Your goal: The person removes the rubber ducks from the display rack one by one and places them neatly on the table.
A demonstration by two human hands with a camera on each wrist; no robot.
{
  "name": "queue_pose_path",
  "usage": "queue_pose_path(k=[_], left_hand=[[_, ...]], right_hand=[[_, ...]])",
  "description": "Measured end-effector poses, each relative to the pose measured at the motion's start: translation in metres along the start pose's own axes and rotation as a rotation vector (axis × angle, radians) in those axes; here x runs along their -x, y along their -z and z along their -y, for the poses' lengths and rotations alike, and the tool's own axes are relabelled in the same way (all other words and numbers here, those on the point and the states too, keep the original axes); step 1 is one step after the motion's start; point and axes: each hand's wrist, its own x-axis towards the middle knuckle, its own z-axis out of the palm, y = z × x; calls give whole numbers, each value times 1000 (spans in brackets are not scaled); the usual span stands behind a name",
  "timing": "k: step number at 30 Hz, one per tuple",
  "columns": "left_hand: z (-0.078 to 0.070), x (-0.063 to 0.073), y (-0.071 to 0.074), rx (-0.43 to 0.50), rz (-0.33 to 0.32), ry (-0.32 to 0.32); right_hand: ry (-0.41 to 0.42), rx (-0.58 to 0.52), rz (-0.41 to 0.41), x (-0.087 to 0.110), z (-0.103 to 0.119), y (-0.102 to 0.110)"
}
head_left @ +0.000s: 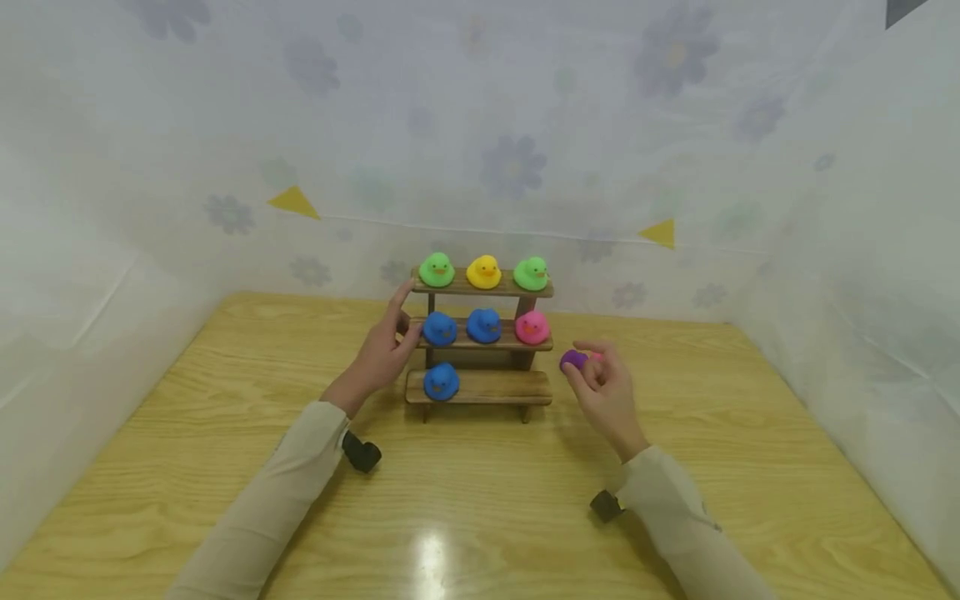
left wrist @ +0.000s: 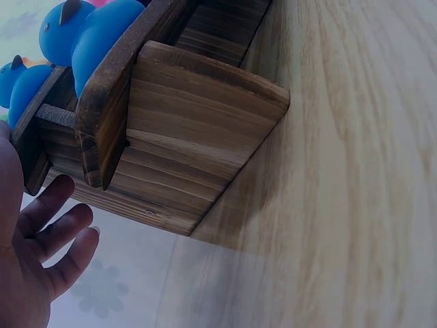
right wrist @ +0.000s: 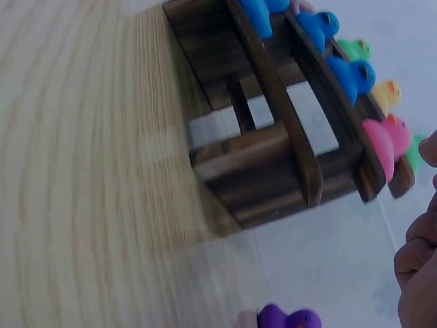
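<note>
A three-tier wooden display stand (head_left: 487,387) holds rubber ducks. My left hand (head_left: 381,346) is at the stand's left end, index fingertip at the top tier and thumb by the middle one. In the left wrist view the other fingers (left wrist: 75,249) are loosely bent and hold nothing. To the right of the stand, my right hand (head_left: 606,396) pinches a purple rubber duck (head_left: 573,360) between thumb and index finger. Something pink (head_left: 597,357) shows behind these fingers. The right wrist view cuts off most of this hand (right wrist: 418,253); a purple duck (right wrist: 290,318) appears at its bottom edge.
Green (head_left: 437,271), yellow (head_left: 483,272) and green (head_left: 531,274) ducks stand on top. The middle tier carries two blue ducks (head_left: 439,329) and a pink duck (head_left: 532,327). One blue duck (head_left: 442,382) sits at the bottom tier's left. Behind the wooden table (head_left: 480,500) hangs a flowered curtain (head_left: 450,125).
</note>
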Motion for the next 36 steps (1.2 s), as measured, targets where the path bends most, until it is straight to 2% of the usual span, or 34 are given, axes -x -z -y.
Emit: queue_pose_path(k=[5, 12, 18, 20, 24, 36], left_hand=[[0, 0, 0, 2, 5, 6], [2, -1, 0, 4, -3, -3], [1, -2, 1, -4, 1, -6], [2, -2, 1, -7, 0, -8], [2, -1, 0, -12, -1, -8], [0, 0, 1, -3, 2, -2]], right_hand=[[62, -13, 40, 1, 11, -12], [87, -92, 98, 3, 17, -28], [109, -43, 135, 6, 22, -43], [120, -23, 146, 6, 32, -47], [154, -17, 156, 8, 31, -53], [125, -38, 197, 8, 37, -61]])
